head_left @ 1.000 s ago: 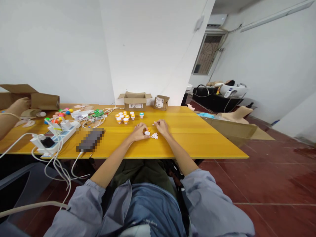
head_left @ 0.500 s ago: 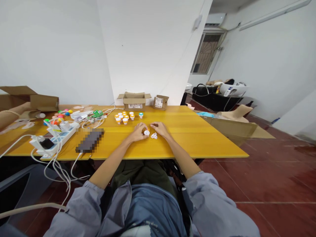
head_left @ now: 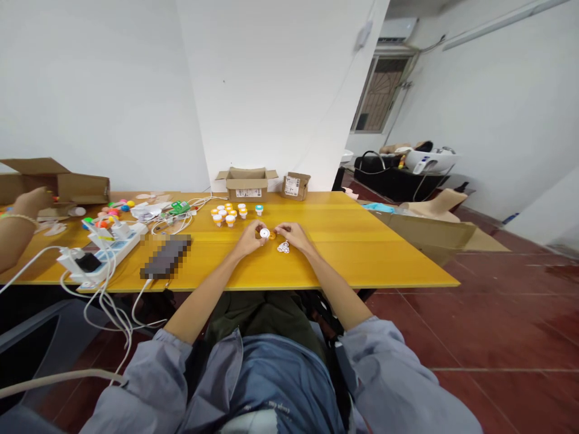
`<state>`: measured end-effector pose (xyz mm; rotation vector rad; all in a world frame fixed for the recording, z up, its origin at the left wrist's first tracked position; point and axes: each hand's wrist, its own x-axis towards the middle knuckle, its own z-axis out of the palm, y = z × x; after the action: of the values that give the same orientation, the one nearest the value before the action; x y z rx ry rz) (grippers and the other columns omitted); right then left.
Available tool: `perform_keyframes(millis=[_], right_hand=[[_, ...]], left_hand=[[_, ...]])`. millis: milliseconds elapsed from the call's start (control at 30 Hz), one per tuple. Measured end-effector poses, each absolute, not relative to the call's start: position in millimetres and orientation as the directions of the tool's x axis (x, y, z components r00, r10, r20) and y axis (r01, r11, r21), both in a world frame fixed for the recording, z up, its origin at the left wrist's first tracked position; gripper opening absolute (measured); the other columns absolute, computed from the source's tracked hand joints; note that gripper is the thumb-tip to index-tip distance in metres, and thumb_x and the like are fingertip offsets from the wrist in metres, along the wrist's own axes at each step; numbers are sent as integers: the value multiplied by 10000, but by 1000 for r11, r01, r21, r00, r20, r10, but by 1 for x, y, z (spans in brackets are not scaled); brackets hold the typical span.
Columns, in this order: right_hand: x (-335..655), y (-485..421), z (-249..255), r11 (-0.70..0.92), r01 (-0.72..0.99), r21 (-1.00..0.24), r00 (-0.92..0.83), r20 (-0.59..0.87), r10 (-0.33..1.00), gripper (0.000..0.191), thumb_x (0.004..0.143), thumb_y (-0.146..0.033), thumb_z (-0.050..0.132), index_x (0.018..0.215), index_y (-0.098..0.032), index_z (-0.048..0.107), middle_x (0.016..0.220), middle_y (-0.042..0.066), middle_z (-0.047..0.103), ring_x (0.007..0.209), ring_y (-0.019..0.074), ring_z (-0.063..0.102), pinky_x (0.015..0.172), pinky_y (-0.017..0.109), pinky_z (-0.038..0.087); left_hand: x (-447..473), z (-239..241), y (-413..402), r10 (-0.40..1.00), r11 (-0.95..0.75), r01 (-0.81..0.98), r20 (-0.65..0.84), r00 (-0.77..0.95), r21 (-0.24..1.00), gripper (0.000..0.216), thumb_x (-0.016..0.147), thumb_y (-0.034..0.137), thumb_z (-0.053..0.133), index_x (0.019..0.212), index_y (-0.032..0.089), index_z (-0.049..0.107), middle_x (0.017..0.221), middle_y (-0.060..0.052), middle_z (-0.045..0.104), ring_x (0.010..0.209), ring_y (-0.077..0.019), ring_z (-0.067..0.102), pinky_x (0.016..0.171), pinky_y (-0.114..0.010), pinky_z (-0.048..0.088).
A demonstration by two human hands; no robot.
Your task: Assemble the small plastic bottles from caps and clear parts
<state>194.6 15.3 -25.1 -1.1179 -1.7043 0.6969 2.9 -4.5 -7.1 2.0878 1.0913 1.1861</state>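
Observation:
My left hand [head_left: 248, 239] is closed on a small round white piece [head_left: 265, 232] with a dark spot at its centre, its face turned toward me. My right hand [head_left: 292, 234] is just to the right, thumb and fingers pinched together; what they hold, if anything, is too small to make out. Between the hands shows a small orange part [head_left: 272, 237], whose contact with the fingers is unclear. Under my right hand several white pieces with dark spots [head_left: 283, 247] lie in a small heap on the yellow table [head_left: 353, 259].
Several white-and-orange capped pieces [head_left: 230, 221] and a teal-topped one [head_left: 259, 209] stand beyond my hands. Behind them are an open carton [head_left: 246, 184] and a smaller box [head_left: 296, 186]. A phone [head_left: 166, 257] and a power strip [head_left: 108, 253] lie left. Another person's hand [head_left: 27, 208] is far left.
My left hand has raised the white piece slightly and moved it left, turning its face more toward me. The other person's hand has come further into view at far left.

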Motion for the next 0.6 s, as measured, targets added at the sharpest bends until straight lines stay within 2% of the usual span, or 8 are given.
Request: perform_keyframes(millis=[233,467,600], right_hand=[[194,14,-24,426,320,-846,-140,403,905,150,763,-324,658,708,-203,727,744,25,753,754,199,694,751,311,540],[194,12,-22,423,315,-850,-144,397,906,172,770,-345,646,719,-199,721,755,25,752,764,195,690,748,302,533],[193,13,-24,432,311,-847,-132,411,902,158,771,-329,641,722,-198,715,756,17,750,760,190,690,750,300,533]], left_hand=[[0,-4,-2,873,-481,377,471,126,791,209,652,144,677,837,218,611,870,2,651,858,-189,610,835,-329,503],[-1,-7,0,887,-456,385,447,118,803,209,624,132,693,798,220,618,847,3,653,833,-192,603,833,-339,500],[-3,-14,7,900,-421,481,419,119,769,184,613,161,730,755,225,631,802,-8,651,858,-225,589,836,-367,482]])
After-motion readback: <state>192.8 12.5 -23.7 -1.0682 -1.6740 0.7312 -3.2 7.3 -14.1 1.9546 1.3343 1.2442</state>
